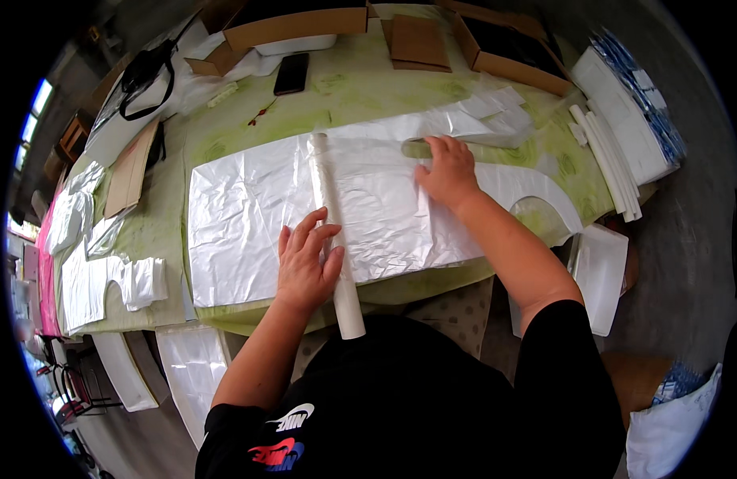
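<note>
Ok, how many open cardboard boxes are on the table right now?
2. One open cardboard box sits at the far edge, behind the black phone. The other open cardboard box is at the far right corner. More may lie beyond the picture's rim.

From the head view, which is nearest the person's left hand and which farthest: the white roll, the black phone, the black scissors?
Measured from the left hand:
1. White roll, under the hand's fingers, lying across the plastic sheet.
2. Black phone, far side of the table, straight beyond the hand.
3. Black scissors, far left corner, a little farther than the phone.
</note>
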A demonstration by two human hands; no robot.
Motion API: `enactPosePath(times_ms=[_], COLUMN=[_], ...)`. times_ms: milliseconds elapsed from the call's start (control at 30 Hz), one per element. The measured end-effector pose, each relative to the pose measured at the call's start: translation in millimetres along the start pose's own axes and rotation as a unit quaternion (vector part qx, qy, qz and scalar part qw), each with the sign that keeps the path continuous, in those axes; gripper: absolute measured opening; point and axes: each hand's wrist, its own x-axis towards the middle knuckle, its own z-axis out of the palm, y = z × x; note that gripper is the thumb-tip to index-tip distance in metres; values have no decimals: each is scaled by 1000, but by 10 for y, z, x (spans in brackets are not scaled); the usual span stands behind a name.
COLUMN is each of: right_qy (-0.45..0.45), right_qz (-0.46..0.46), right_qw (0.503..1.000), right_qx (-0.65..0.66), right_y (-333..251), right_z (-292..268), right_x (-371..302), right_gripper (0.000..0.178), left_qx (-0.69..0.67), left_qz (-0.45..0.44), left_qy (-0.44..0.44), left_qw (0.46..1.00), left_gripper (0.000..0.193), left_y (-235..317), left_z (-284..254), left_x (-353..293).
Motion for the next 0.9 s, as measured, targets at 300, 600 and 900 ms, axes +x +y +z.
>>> enactPosePath(times_ms=[300, 600, 900], right_qy=[54, -141, -44], right_qz=[-185, -232, -135], right_qw=[913, 868, 908], right_qx=[361, 416, 394], right_y=[-1374, -1891, -1712], right_z=[-199, -228, -350], right_x=[-33, -561, -998], right_gripper=[17, 27, 36], left_qx=[-9, -349, -23], left_qz=[42, 92, -2], left_qy=[89, 195, -30], left_qw=[995, 912, 999], left_gripper=[38, 40, 41], left_y=[-71, -504, -594], left_z=[27, -131, -264], left_x=[-27, -110, 115])
